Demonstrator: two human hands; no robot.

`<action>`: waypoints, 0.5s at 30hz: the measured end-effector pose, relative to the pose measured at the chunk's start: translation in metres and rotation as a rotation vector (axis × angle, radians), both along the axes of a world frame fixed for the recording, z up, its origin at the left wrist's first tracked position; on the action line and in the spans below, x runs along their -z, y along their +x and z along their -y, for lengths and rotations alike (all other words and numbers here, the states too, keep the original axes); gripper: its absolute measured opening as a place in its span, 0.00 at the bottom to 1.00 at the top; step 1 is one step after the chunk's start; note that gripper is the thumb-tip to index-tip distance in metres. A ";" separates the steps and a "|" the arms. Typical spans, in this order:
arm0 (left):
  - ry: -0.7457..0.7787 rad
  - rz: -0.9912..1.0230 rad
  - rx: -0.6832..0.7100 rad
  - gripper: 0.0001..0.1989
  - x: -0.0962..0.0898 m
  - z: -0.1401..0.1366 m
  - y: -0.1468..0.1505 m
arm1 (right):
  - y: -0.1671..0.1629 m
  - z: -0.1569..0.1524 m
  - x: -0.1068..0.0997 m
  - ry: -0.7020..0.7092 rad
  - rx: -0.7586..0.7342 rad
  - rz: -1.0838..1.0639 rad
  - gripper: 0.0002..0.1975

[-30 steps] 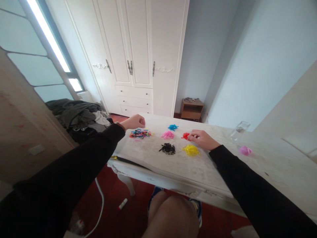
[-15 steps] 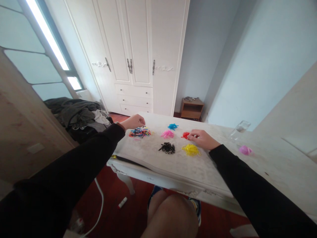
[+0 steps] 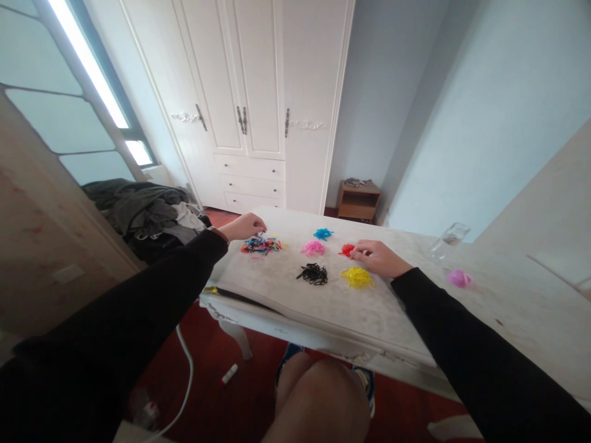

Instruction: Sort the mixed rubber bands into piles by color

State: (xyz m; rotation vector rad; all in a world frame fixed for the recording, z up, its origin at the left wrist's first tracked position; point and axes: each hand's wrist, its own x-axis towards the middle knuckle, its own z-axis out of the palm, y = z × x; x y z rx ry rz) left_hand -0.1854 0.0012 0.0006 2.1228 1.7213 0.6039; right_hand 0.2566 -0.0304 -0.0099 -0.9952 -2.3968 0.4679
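My left hand [image 3: 244,227] is closed in a pinch just above a mixed heap of coloured rubber bands [image 3: 262,246]. A small dark strand, which looks like a black rubber band [image 3: 263,232], shows at its fingertips. My right hand [image 3: 377,258] has its fingers closed at the edge of a small pile of red rubber bands [image 3: 347,250]; what they hold, if anything, is hidden. Around them lie separate piles of blue rubber bands [image 3: 323,234], pink rubber bands [image 3: 313,248], black rubber bands [image 3: 314,274] and yellow rubber bands [image 3: 357,277].
On the right of the white table [image 3: 332,320] a clear glass jar [image 3: 450,242] lies tilted, with a pink-purple bundle [image 3: 458,279] near it. Dark clothes [image 3: 143,209] are heaped at the left. A wardrobe [image 3: 258,80] and a brown nightstand [image 3: 359,201] stand beyond.
My left hand has shifted slightly left, with the dark strand at its fingertips. My right hand stays by the red pile, and the piles look the same.
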 end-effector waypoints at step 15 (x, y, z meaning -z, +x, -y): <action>0.043 0.119 -0.021 0.11 0.004 0.007 -0.005 | 0.000 -0.001 0.002 -0.008 -0.008 0.014 0.18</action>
